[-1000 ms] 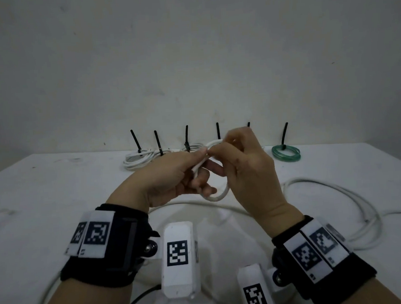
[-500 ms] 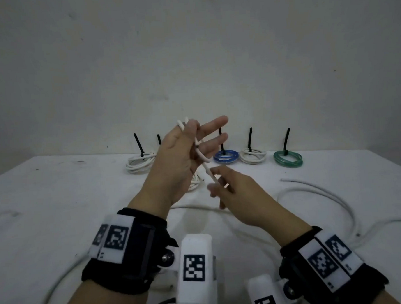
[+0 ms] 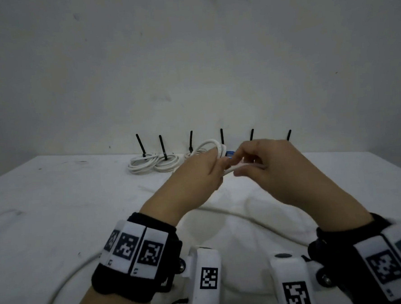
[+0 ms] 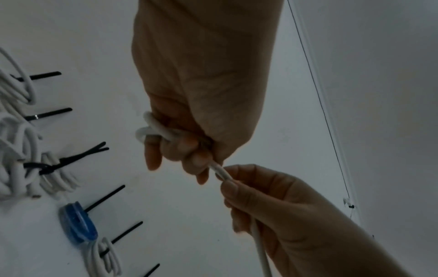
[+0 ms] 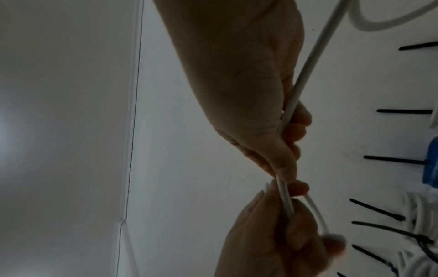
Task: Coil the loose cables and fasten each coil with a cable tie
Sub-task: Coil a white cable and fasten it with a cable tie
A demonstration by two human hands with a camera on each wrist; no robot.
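Note:
A white cable is being wound into a small coil (image 3: 209,147) that sticks up from my left hand (image 3: 216,172), whose fingers are curled round its loops. In the left wrist view the coil (image 4: 151,129) sits over those fingers. My right hand (image 3: 240,169) meets the left and pinches the cable's free run (image 3: 231,169) between thumb and forefinger. The right wrist view shows that run (image 5: 308,65) passing through the right hand (image 5: 289,168) into the left hand (image 5: 284,234). The loose rest of the cable (image 3: 62,285) trails over the white table (image 3: 56,196).
Several finished coils lie in a row along the table's back edge, each with a black tie tail standing up: white ones (image 3: 153,163) at the left and a blue one (image 3: 229,153) just behind my fingers. A bare wall rises behind them. My hands hide the right coils.
Half a second ago my left hand was raised with fingers spread and my right hand was lower. Now the left fingers have curled round the coil and the right hand has come up to it.

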